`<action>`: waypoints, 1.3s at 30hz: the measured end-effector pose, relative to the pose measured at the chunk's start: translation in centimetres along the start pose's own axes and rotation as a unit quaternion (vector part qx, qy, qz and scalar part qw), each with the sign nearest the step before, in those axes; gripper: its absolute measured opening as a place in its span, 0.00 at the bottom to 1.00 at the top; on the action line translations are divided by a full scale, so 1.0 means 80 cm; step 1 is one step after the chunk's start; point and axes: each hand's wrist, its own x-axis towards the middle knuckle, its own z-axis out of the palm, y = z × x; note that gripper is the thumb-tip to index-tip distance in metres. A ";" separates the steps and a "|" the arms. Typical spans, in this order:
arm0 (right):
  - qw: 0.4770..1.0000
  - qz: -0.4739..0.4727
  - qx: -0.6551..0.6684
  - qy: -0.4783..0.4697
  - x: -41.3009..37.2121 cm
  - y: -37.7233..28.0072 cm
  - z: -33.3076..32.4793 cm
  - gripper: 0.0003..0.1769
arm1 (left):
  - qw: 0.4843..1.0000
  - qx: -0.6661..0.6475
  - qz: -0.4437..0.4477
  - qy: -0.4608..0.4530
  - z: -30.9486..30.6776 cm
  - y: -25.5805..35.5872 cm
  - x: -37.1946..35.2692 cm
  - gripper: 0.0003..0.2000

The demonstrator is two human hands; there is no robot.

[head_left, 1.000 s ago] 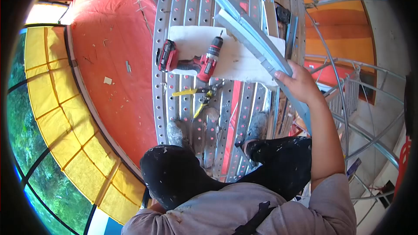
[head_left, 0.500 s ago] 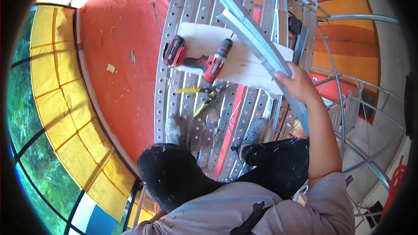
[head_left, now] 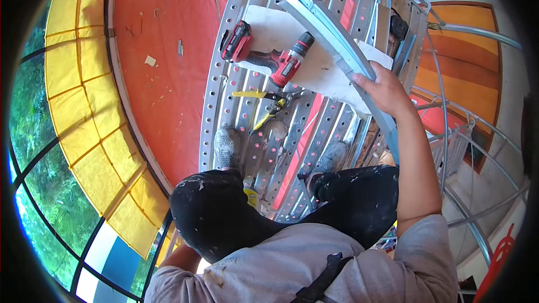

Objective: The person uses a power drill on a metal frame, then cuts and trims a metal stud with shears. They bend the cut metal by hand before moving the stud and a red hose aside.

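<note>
My right hand is closed around a long metal profile, which slants from the top of the view down to beside my right knee. Under its middle lies a white board. A red and black cordless drill rests on the board, its battery end toward the left. Just below the drill, yellow-handled snips lie with handles apart on the perforated metal platform. Of my left arm only part of the forearm shows at the lower left; the left hand is hidden behind my body and leg.
My feet in grey socks are on the platform. A red sheet with scraps spreads to the left, beside yellow panels and windows. Metal tubes and an orange panel stand at the right. A yellow object lies between my legs.
The view has shifted slightly, moving the drill and platform in the frame. More of my left forearm shows, and a yellow object now appears between my legs. My right hand still holds the profile.
</note>
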 end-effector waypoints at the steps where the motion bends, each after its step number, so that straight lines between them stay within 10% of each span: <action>1: 1.000 -0.006 0.003 -0.003 0.000 -0.002 0.001 0.27 | 1.000 0.000 -0.001 0.001 0.001 0.000 -0.002 0.18; 19: 0.983 -0.003 0.154 0.097 -0.127 0.002 -0.049 0.25 | 0.934 0.316 0.086 -0.147 -0.159 -0.039 -0.009 0.19; 25: 0.960 -0.042 0.219 0.168 -0.151 -0.003 -0.043 0.24 | 0.838 0.309 0.310 0.326 -0.353 0.113 0.056 0.19; 26: 0.957 -0.056 0.222 0.176 -0.154 0.001 -0.043 0.24 | 0.685 0.403 0.470 0.384 -0.374 0.150 0.054 0.15; 30: 0.943 -0.095 0.248 0.202 -0.175 -0.011 -0.049 0.25 | 0.866 -0.107 0.438 0.216 -0.341 0.344 -0.087 0.17; 39: 0.885 -0.226 0.226 0.340 -0.250 -0.070 -0.061 0.28 | 0.779 -0.261 0.564 -0.085 -0.199 0.517 -0.248 0.22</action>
